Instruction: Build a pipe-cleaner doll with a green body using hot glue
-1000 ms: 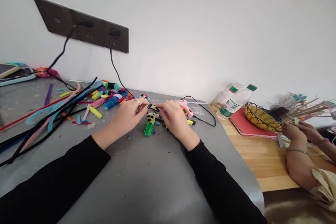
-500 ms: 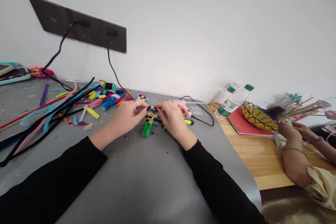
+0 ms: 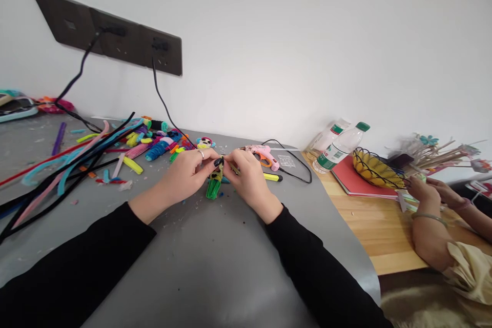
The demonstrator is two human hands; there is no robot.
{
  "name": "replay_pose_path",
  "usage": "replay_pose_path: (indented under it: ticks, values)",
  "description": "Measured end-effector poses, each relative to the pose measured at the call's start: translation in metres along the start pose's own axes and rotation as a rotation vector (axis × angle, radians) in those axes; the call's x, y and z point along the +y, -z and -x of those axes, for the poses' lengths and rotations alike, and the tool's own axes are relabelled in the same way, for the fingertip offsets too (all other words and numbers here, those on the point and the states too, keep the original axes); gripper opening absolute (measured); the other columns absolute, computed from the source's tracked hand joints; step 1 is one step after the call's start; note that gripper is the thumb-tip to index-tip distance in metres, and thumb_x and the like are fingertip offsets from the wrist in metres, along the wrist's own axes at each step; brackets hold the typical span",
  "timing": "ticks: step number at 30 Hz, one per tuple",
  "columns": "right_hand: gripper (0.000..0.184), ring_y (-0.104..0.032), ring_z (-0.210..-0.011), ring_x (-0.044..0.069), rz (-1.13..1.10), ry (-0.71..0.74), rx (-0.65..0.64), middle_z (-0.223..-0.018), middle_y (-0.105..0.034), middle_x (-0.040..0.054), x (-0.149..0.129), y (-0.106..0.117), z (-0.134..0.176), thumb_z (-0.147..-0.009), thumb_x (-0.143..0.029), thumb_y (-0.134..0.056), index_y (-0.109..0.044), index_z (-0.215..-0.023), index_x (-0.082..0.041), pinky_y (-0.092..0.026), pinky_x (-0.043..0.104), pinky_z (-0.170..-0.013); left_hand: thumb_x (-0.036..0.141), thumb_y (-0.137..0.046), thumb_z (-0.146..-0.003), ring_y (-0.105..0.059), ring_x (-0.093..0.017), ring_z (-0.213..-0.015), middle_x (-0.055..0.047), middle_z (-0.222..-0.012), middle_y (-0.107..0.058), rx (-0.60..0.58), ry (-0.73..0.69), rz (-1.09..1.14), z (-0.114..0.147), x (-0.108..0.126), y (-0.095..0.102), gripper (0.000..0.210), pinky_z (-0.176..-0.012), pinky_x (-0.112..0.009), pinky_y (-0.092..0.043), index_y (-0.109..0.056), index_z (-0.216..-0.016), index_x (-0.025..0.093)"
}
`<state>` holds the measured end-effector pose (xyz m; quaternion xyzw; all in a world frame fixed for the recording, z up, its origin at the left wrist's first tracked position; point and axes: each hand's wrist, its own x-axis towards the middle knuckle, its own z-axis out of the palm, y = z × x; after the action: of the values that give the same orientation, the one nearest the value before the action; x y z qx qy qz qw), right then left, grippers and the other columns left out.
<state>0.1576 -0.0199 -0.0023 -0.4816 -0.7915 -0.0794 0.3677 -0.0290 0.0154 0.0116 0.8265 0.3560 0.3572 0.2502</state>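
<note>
A small pipe-cleaner figure (image 3: 213,188), green below and yellow with dark patches above, hangs upright just over the grey tabletop. My left hand (image 3: 190,170) pinches at its top, thumb and forefinger closed together. From the other side my right hand (image 3: 249,178) meets it there, also in a pinch, and the fingertips of both hands nearly touch. Fingers hide the top of the figure and any small piece between them. Behind my right hand lie a pink glue gun (image 3: 269,158), orange-handled scissors (image 3: 264,162) and a yellow cutter knife (image 3: 272,177).
Loose pipe cleaners (image 3: 77,164) spread over the left of the grey mat (image 3: 215,266), beside a pile of coloured pieces (image 3: 161,146). At right stand plastic bottles (image 3: 338,148) and a yellow basket (image 3: 374,169) on a red folder (image 3: 351,179). A co-worker's hands (image 3: 426,189) work there.
My fingertips have drawn closer together over the figure's top, and my right hand has shifted slightly left. The whole view has moved a little.
</note>
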Motion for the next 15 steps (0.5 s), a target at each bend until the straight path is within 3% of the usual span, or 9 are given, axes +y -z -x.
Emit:
replay_pose_path:
  ticks: [6, 10, 15]
  values:
    - [0.025, -0.051, -0.07, 0.017, -0.05, 0.031, 0.067, -0.071, -0.056, 0.0003, -0.0001, -0.0021, -0.0001, -0.101, -0.019, -0.047, -0.051, -0.076, -0.024, -0.042, 0.028, -0.071, 0.033, -0.046, -0.092, -0.055, -0.017, -0.057, -0.003, -0.071, -0.065, 0.03, -0.072, 0.001, -0.0005, -0.005, -0.0009, 0.024, -0.054, -0.028, -0.04, -0.066, -0.085, 0.021]
    - [0.02, -0.058, -0.073, 0.016, -0.145, -0.007, 0.075, -0.08, -0.065, 0.0016, 0.0007, -0.0022, 0.0006, -0.104, -0.021, -0.048, -0.064, -0.091, -0.021, -0.044, 0.027, -0.07, 0.038, -0.047, -0.094, -0.051, -0.016, -0.053, -0.001, -0.068, -0.061, 0.003, -0.031, 0.045, -0.0025, -0.0049, 0.0024, 0.026, -0.05, -0.027, -0.037, -0.066, -0.089, 0.021]
    - [0.021, -0.064, -0.078, 0.017, -0.193, -0.027, 0.094, -0.087, -0.071, 0.0038, 0.0006, 0.001, 0.0011, -0.106, -0.022, -0.047, -0.068, -0.103, -0.02, -0.047, 0.027, -0.072, 0.045, -0.048, -0.094, -0.051, -0.016, -0.054, -0.001, -0.07, -0.061, 0.005, 0.018, 0.105, -0.0019, 0.0004, 0.0034, 0.03, -0.049, -0.027, -0.038, -0.066, -0.089, 0.02]
